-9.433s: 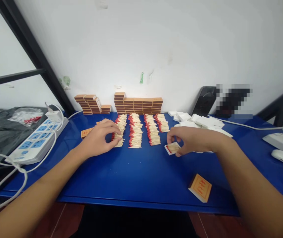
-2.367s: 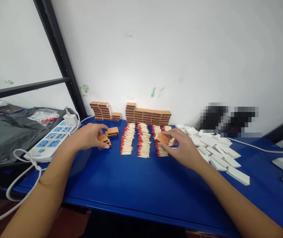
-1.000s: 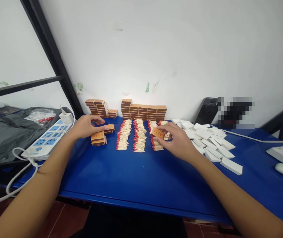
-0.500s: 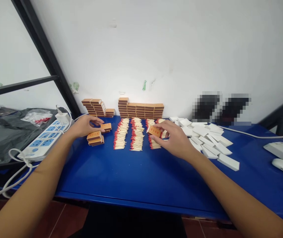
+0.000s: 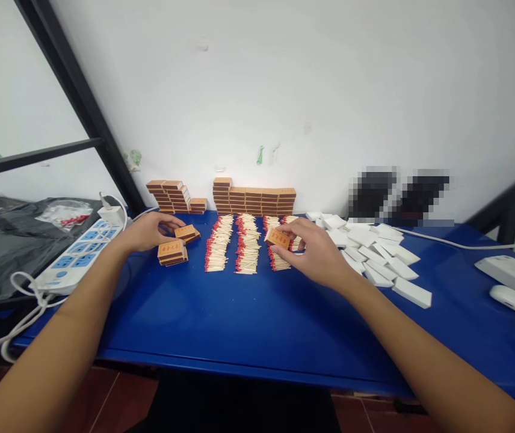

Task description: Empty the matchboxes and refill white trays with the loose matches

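My left hand (image 5: 151, 231) is closed at the left of the table, its fingers curled behind a tilted orange matchbox (image 5: 187, 233); the fingertips are partly hidden. Just in front of it lie a few more matchboxes (image 5: 171, 251), loosely piled. My right hand (image 5: 314, 246) pinches another orange matchbox (image 5: 279, 239) between thumb and fingers, raised over the right-hand rows of matches. Red-tipped matches (image 5: 246, 246) lie in several neat columns between my hands, some of them covered by the right hand.
Stacked matchboxes (image 5: 255, 200) line the wall, with a second stack (image 5: 169, 195) left of them. White trays (image 5: 379, 249) are heaped to the right. A power strip (image 5: 81, 252) with cables sits at left; a white case (image 5: 512, 299) lies far right. The blue table (image 5: 239, 325) has its edge nearest me.
The matchbox at my left hand has shifted left and tilted over the one beneath it. My right hand has turned its matchbox slightly, staying above the matches. The view has shifted slightly.
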`<state>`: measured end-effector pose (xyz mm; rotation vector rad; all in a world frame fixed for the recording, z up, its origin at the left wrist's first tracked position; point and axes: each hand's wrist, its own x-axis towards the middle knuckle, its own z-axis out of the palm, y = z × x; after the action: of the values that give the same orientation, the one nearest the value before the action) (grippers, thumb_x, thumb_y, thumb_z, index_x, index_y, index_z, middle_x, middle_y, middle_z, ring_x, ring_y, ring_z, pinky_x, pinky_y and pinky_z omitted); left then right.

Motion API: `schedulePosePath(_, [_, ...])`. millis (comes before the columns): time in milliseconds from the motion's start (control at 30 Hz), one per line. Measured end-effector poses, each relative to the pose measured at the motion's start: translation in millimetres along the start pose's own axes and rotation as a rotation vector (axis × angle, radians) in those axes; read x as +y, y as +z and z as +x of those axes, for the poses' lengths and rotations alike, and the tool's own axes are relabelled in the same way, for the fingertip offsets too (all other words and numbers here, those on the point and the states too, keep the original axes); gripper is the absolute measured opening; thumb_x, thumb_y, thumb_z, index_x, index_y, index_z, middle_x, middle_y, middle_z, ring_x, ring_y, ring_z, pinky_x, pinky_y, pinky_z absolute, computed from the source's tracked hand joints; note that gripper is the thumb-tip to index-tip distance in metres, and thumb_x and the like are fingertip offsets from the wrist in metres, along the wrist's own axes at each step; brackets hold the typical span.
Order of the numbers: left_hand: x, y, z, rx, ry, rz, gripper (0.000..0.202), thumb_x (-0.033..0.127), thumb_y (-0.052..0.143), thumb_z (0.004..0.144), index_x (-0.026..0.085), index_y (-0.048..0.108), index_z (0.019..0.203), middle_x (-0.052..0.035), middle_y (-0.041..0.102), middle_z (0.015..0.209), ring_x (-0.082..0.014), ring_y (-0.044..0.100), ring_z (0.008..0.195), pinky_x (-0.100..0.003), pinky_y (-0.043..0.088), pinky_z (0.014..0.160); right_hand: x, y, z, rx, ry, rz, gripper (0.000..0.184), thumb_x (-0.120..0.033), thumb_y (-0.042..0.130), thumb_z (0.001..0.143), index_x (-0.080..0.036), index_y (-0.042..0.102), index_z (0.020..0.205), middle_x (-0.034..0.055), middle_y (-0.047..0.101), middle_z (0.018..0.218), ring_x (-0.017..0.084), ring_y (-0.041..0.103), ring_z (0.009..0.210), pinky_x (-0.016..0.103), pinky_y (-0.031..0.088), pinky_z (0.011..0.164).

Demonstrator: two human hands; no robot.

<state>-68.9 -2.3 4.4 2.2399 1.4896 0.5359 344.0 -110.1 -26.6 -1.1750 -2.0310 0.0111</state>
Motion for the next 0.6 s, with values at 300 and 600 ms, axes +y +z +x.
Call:
schedulePosePath(300, [-6.1, 5.2, 2.8, 0.021, 0.024, 0.024, 0.054, 0.059, 0.085, 0.066, 0.027, 0.083, 0.109, -0.0031, 0.083, 0.101, -0.0252, 0.076, 0.089, -0.034, 0.061, 0.083, -0.2, 0.6, 0.0, -0.010, 0.026, 0.035, 0.027, -0.040, 0.075, 0.093, -0.022, 0.073, 0.114, 0.0103, 0.071, 0.108, 0.029, 0.068, 0.099, 0.045, 0.056, 0.089])
schedulePosePath(600, [-7.4, 0.7, -0.1, 0.147, -0.024, 0.103, 0.075, 0.078, 0.078, 0.068, 0.025, 0.078, 0.120, -0.0089, 0.082, 0.109, -0.0301, 0.075, 0.098, -0.038, 0.059, 0.090, 0.2, -0.6, 0.7, -0.080, 0.194, 0.274, 0.035, -0.045, 0.073, 0.094, -0.025, 0.073, 0.124, 0.0104, 0.074, 0.123, 0.026, 0.071, 0.098, 0.040, 0.062, 0.075])
